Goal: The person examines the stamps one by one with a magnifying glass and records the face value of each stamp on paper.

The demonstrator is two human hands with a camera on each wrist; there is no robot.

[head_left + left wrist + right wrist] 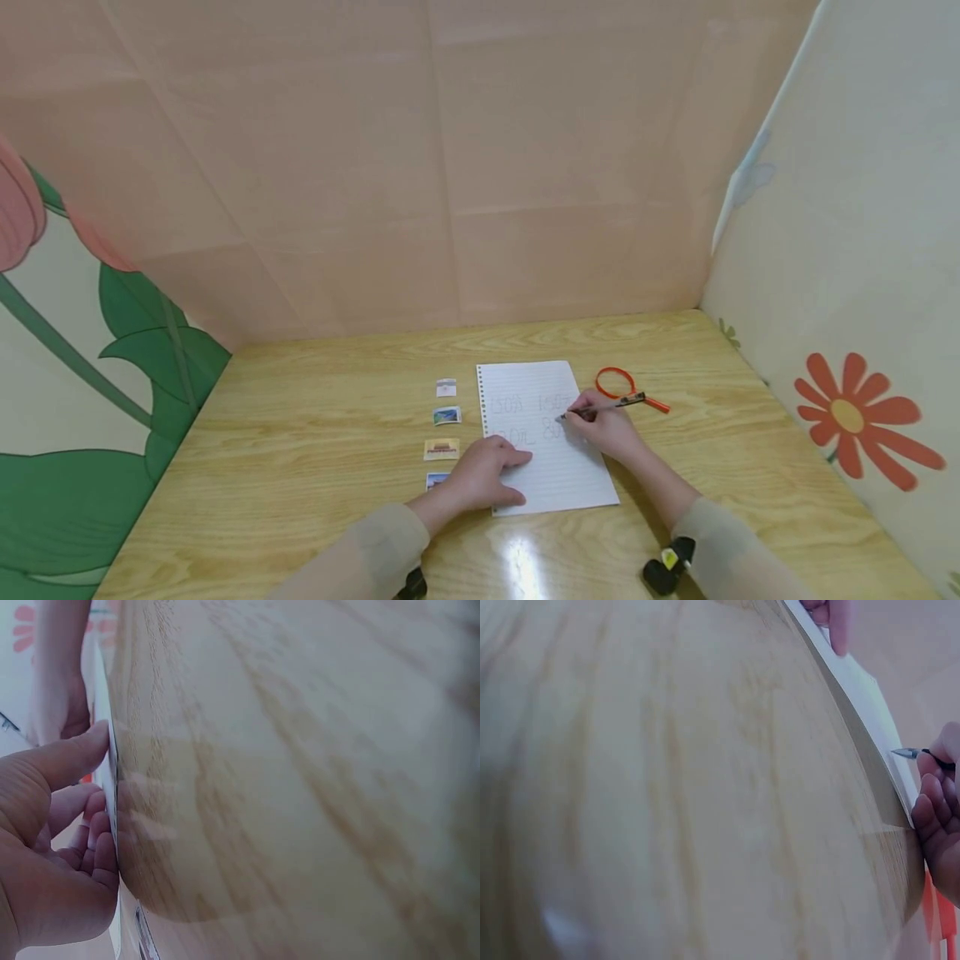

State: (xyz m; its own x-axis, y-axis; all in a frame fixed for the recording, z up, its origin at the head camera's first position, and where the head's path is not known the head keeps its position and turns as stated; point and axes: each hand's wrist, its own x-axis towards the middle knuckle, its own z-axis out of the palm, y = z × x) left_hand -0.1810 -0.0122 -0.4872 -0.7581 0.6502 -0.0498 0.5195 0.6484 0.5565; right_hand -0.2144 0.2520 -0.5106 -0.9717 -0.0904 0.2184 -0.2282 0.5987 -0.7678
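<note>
A lined sheet of paper (558,483) with punched holes down its left edge lies on the table. Faint handwritten numbers, among them what looks like 150 twice and 80, stand on its upper half. My left hand (487,473) rests on the sheet's lower left part, thumb and fingers spread apart. In my right hand (609,429) I pinch a dark pen (618,402), its tip at the paper beside the 80. The right wrist view shows the pen's pointed tip (904,752) close to the sheet.
Left of the paper, several small stamp-like pictures (442,450) form a column; the lowest is partly behind my left hand. A red magnifying glass (657,405) lies right of the paper, partly behind the pen. Walls with printed flowers (847,415) border the wooden table (315,450).
</note>
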